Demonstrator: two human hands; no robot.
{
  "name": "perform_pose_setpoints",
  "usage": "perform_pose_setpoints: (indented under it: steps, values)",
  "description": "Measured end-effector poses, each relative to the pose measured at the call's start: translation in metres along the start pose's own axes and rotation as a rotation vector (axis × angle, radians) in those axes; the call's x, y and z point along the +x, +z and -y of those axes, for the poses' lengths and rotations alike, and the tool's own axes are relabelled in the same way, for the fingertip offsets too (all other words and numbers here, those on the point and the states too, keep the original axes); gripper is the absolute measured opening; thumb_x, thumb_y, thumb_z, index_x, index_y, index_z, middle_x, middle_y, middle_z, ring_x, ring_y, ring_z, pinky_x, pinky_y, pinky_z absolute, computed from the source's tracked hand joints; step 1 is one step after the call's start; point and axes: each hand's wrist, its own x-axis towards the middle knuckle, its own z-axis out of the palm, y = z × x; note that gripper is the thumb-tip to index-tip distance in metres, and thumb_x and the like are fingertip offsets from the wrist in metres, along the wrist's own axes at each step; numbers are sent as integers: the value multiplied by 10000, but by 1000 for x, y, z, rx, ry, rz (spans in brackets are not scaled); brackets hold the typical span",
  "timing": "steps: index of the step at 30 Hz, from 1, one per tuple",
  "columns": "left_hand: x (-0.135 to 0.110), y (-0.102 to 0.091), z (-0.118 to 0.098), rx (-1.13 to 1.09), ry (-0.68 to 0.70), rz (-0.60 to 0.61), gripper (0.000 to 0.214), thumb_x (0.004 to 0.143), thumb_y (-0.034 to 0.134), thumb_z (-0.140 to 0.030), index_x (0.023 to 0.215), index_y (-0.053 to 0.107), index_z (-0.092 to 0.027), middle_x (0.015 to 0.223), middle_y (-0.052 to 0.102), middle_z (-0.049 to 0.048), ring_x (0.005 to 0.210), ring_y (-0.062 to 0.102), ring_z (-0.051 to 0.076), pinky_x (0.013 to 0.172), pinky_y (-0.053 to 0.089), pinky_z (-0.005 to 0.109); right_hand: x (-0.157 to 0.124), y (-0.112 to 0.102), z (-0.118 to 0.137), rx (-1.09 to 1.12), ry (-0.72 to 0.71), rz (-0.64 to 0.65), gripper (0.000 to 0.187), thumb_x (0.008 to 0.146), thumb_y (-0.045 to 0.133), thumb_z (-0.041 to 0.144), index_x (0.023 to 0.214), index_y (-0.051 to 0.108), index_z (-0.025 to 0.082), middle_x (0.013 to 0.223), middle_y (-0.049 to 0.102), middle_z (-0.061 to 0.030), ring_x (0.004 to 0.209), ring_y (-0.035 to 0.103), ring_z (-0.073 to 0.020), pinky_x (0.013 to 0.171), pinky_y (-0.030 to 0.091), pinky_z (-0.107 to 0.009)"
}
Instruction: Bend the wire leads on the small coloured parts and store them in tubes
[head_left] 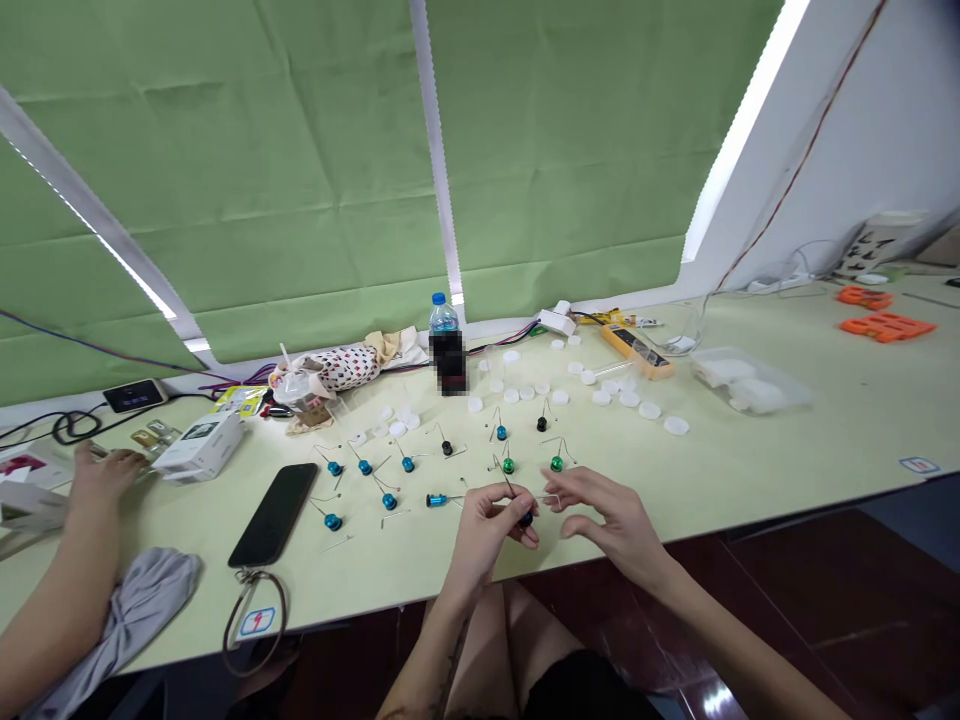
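Near the front edge of the table, my left hand [491, 525] is closed on a small dark round piece [526, 519] with a thin wire arm. Beside it my right hand [611, 510] has its fingers spread, the thumb apart from the forefinger. A thin L-shaped metal rod [553, 499] lies by its fingertips; whether they touch it I cannot tell. Beyond my hands stand similar green pieces [556, 464], black ones [541, 424] and several blue ones [365, 467], each with a bent wire. One blue piece [435, 500] lies on its side left of my left hand.
Several white round caps [649, 410] lie farther back, near a bottle [444, 320] and a yellow-and-black box [637, 352]. Left are a phone [274, 515], a ring strap [255, 625] and a white box [200, 447]. Another person's hand [109, 470] reaches in there. Plastic containers [750, 380] stand right.
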Motion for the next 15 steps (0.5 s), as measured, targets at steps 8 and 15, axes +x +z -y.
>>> perform_pose_setpoints:
  steps: [8, 15]
  values:
    - [1, 5, 0, 100, 20, -19, 329, 749, 623, -456, 750, 636, -127, 715, 615, 40, 509, 593, 119, 513, 522, 247, 4, -4, 3, -117, 101, 6, 255, 915, 447, 318, 846, 659, 194, 667, 572, -14, 574, 521, -110, 562, 465, -243]
    - [1, 2, 2, 70, 8, 8, 326, 771, 598, -450, 761, 628, -125, 731, 606, 45, 507, 585, 120, 509, 518, 259, 2, -7, 1, 15, 112, -37, 293, 887, 486, 390, 1088, 614, 220, 956, 611, -78, 758, 616, -155, 657, 521, -289]
